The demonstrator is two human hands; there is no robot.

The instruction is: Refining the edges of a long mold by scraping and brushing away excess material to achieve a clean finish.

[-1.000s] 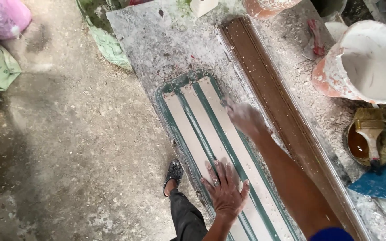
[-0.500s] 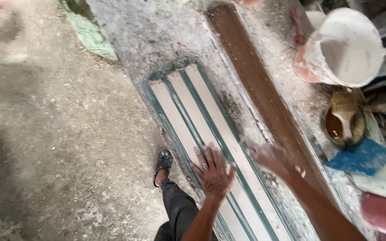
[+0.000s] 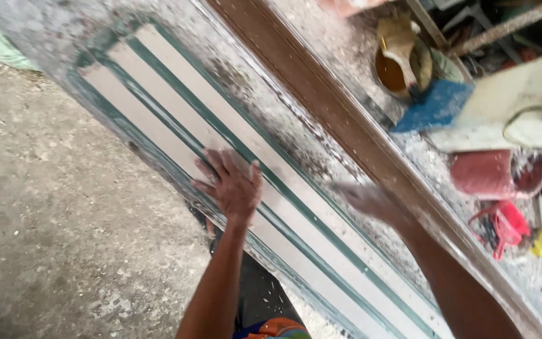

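Pressing flat with spread fingers, the left hand (image 3: 233, 185) lies palm down on the long green mould with three pale plaster strips (image 3: 221, 144), near its lower edge in the middle of the frame. Its forearm comes up from the bottom centre. The right hand (image 3: 371, 201) is blurred by motion, just right of centre, over the dusty strip of table between the mould and the long brown wooden plank (image 3: 321, 94); whether its fingers are wide or narrow I cannot tell, and it seems to hold nothing. Its arm enters from the lower right corner and covers part of the mould's far end.

The mould runs diagonally from the upper left to the bottom right on the grey, powder-covered table (image 3: 51, 19). Beyond the plank, in the upper right, stand a small tin with brown liquid and a brush (image 3: 399, 63), a blue rag (image 3: 434, 103), a pale cloth sack (image 3: 534, 100) and a red bucket (image 3: 494, 172). A red plastic object (image 3: 503, 226) lies lower at the right edge. The concrete floor (image 3: 51, 238) fills the left side.

Compared with half a second ago, the view has shifted: the white bucket is gone from the frame, and the left hand keeps its place on the mould.
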